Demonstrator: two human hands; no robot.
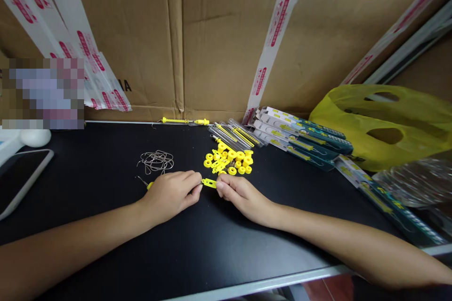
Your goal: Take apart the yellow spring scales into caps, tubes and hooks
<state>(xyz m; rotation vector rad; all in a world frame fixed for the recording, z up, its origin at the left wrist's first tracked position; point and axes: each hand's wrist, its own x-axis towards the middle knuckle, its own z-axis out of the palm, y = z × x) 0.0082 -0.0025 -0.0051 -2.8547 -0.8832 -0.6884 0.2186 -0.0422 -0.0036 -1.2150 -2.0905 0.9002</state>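
My left hand (173, 193) is closed round a thin part whose yellow end (150, 185) and metal hook show past the wrist side. Beyond its fingertips, a short bit of spring joins a flat yellow slotted tab (209, 183). The tab's other end is pinched between the thumb and fingers of my right hand (243, 197). Both hands hide most of the piece. Just behind them lies a pile of yellow plastic caps, rings and tabs (240, 156), with a few springs among them. Bent wire hooks (155, 162) are heaped behind my left hand.
At the back lies an assembled yellow spring scale (176, 121), beside clear tubes with yellow strips (236, 134). Printed boxes (296, 136) and a yellow plastic bag (342, 108) are on the right. A phone (26, 176) lies left. A cardboard box (226, 42) walls the back.
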